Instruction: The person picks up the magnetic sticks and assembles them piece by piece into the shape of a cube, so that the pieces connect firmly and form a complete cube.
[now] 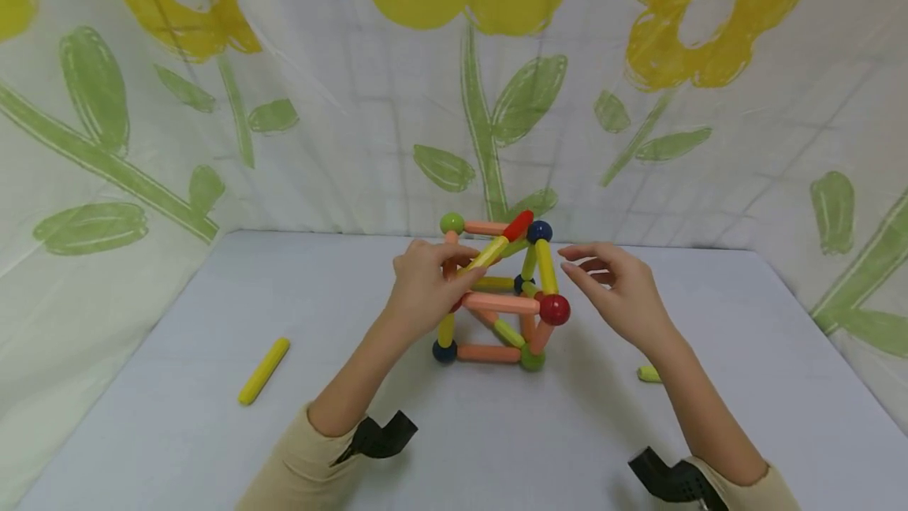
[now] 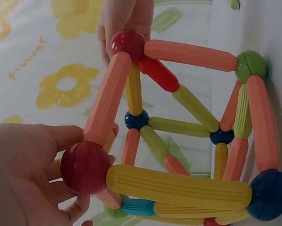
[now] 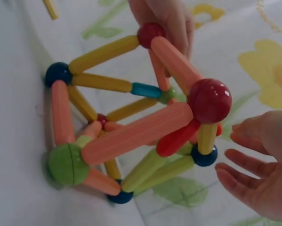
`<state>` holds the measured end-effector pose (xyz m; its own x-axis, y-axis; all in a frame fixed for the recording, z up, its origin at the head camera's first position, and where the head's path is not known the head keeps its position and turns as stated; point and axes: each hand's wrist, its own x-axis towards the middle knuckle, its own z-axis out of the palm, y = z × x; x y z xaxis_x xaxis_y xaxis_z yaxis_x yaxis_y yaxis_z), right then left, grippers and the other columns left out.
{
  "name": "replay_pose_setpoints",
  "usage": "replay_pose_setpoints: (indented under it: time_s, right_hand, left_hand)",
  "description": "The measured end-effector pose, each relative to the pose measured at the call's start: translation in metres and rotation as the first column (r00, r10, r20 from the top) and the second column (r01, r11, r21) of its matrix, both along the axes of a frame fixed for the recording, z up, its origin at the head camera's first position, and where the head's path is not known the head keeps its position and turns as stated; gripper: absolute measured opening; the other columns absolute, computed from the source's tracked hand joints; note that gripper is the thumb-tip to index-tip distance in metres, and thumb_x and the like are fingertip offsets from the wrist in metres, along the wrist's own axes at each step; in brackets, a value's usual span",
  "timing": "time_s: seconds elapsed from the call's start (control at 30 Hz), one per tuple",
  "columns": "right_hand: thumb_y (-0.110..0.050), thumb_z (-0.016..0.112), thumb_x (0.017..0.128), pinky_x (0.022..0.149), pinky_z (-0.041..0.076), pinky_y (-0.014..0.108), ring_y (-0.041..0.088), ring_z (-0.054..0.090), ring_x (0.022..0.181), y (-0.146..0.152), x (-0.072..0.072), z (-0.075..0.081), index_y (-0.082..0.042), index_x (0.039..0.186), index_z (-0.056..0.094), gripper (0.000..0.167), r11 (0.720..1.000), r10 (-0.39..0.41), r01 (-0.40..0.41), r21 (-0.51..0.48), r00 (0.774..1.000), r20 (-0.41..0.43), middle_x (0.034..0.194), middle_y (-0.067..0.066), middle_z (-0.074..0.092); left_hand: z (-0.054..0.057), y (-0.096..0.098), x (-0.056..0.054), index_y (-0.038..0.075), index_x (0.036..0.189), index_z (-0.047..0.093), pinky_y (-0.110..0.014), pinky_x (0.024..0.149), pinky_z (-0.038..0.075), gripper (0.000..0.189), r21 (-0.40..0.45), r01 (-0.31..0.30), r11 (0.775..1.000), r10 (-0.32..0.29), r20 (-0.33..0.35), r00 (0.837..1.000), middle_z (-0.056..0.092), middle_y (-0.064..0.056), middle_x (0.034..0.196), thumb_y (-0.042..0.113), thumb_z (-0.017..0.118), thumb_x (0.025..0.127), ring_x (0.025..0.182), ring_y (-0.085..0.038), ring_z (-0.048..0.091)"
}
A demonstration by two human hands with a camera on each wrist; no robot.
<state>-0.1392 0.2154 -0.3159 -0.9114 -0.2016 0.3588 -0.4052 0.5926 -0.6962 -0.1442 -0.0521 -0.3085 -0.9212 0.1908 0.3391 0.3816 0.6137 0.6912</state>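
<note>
A frame of magnetic sticks and balls [image 1: 500, 303] stands upright on the table, with salmon, yellow and green sticks joined at red, blue and green balls. At its upper left, my left hand [image 1: 426, 282] holds a yellow-and-red stick [image 1: 489, 252] between thumb and index finger. That stick slants up, its red end close to the upper blue ball [image 1: 539, 232]. In the left wrist view, my left fingers curl behind a red ball [image 2: 85, 168]. My right hand [image 1: 619, 290] hovers right of the frame, fingers loosely bent, apart from the near red ball [image 3: 209, 100].
One loose yellow stick [image 1: 264, 371] lies on the table to the left. A yellow-green stick [image 1: 649, 374] lies at the right, partly behind my right forearm. Behind the table [image 1: 340, 266] hangs a white cloth [image 1: 319, 101] with painted flowers.
</note>
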Motion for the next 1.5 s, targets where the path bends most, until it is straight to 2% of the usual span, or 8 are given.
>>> replay_pose_setpoints:
  time_s: [0.2, 0.33, 0.43, 0.57, 0.87, 1.03, 1.27, 1.5]
  right_hand:
    - [-0.020, 0.063, 0.107, 0.100, 0.058, 0.054, 0.040, 0.069, 0.114, -0.004, -0.030, 0.007, -0.001, 0.136, 0.065, 0.035, 1.000, -0.020, 0.019, 0.014, 0.996, 0.087, 0.130, 0.022, 0.069]
    - [-0.022, 0.062, 0.108, 0.097, 0.059, 0.055, 0.042, 0.070, 0.113, -0.009, -0.048, 0.010, -0.002, 0.142, 0.061, 0.039, 1.000, 0.007, -0.006, -0.006, 0.988, 0.156, 0.135, 0.025, 0.066]
    - [-0.025, 0.062, 0.109, 0.094, 0.061, 0.051, 0.041, 0.072, 0.110, -0.012, -0.059, 0.012, -0.003, 0.144, 0.060, 0.042, 0.999, 0.035, -0.031, -0.022, 0.975, 0.219, 0.137, 0.027, 0.064]
    - [-0.026, 0.059, 0.110, 0.095, 0.061, 0.048, 0.042, 0.071, 0.114, -0.016, -0.068, 0.014, -0.001, 0.145, 0.058, 0.043, 0.997, 0.075, -0.073, -0.017, 0.955, 0.287, 0.141, 0.029, 0.061]
    - [-0.021, 0.055, 0.111, 0.094, 0.062, 0.039, 0.044, 0.067, 0.119, -0.016, -0.074, 0.016, 0.005, 0.143, 0.057, 0.041, 0.991, 0.128, -0.109, -0.075, 0.935, 0.331, 0.141, 0.031, 0.060]
    - [-0.020, 0.056, 0.111, 0.092, 0.062, 0.033, 0.043, 0.067, 0.120, -0.017, -0.076, 0.016, 0.004, 0.144, 0.057, 0.041, 0.991, 0.124, -0.096, -0.095, 0.928, 0.351, 0.141, 0.029, 0.060]
    - [-0.020, 0.055, 0.111, 0.090, 0.062, 0.027, 0.044, 0.065, 0.122, -0.018, -0.077, 0.013, 0.005, 0.145, 0.056, 0.042, 0.987, 0.138, -0.101, -0.122, 0.926, 0.351, 0.143, 0.030, 0.058]
    - [-0.021, 0.056, 0.111, 0.091, 0.061, 0.025, 0.045, 0.067, 0.119, -0.013, -0.072, 0.007, 0.004, 0.149, 0.053, 0.045, 0.984, 0.152, -0.114, -0.135, 0.936, 0.317, 0.143, 0.029, 0.059]
  left_hand:
    - [0.020, 0.010, -0.016, 0.010, 0.124, 0.079, -0.053, 0.086, 0.035, 0.032, -0.164, 0.009, 0.986, 0.005, 0.082, 0.997, 0.078, -0.005, 0.099, 0.030, 0.074, 0.100, 0.106, -0.032, 0.057]
    - [0.028, 0.021, -0.038, 0.012, 0.124, 0.079, -0.058, 0.097, 0.037, 0.034, -0.211, 0.049, 0.976, -0.016, 0.154, 0.988, 0.080, -0.004, 0.110, 0.037, 0.072, 0.102, 0.116, -0.029, 0.063]
    - [0.030, 0.027, -0.053, 0.013, 0.118, 0.082, -0.062, 0.103, 0.036, 0.033, -0.218, 0.080, 0.973, -0.033, 0.212, 0.977, 0.080, -0.004, 0.109, 0.040, 0.072, 0.102, 0.109, -0.024, 0.068]
    - [0.031, 0.033, -0.063, 0.013, 0.114, 0.083, -0.063, 0.107, 0.034, 0.032, -0.212, 0.111, 0.971, -0.054, 0.260, 0.964, 0.080, -0.002, 0.105, 0.040, 0.073, 0.101, 0.102, -0.021, 0.068]
    - [0.035, 0.036, -0.062, 0.011, 0.108, 0.085, -0.057, 0.102, 0.036, 0.028, -0.233, 0.117, 0.965, -0.050, 0.272, 0.961, 0.080, -0.002, 0.102, 0.036, 0.074, 0.101, 0.095, -0.020, 0.065]
    - [0.034, 0.034, -0.060, 0.012, 0.105, 0.085, -0.063, 0.109, 0.033, 0.025, -0.251, 0.117, 0.961, -0.043, 0.280, 0.959, 0.081, 0.000, 0.099, 0.034, 0.076, 0.100, 0.096, -0.019, 0.068]
    - [0.030, 0.034, -0.056, 0.011, 0.106, 0.085, -0.070, 0.115, 0.027, 0.025, -0.241, 0.118, 0.963, -0.048, 0.281, 0.959, 0.081, -0.001, 0.092, 0.034, 0.076, 0.100, 0.101, -0.021, 0.071]
    - [0.027, 0.032, -0.052, 0.010, 0.113, 0.083, -0.065, 0.110, 0.031, 0.028, -0.215, 0.107, 0.971, -0.051, 0.249, 0.967, 0.081, -0.001, 0.093, 0.034, 0.077, 0.099, 0.103, -0.020, 0.071]
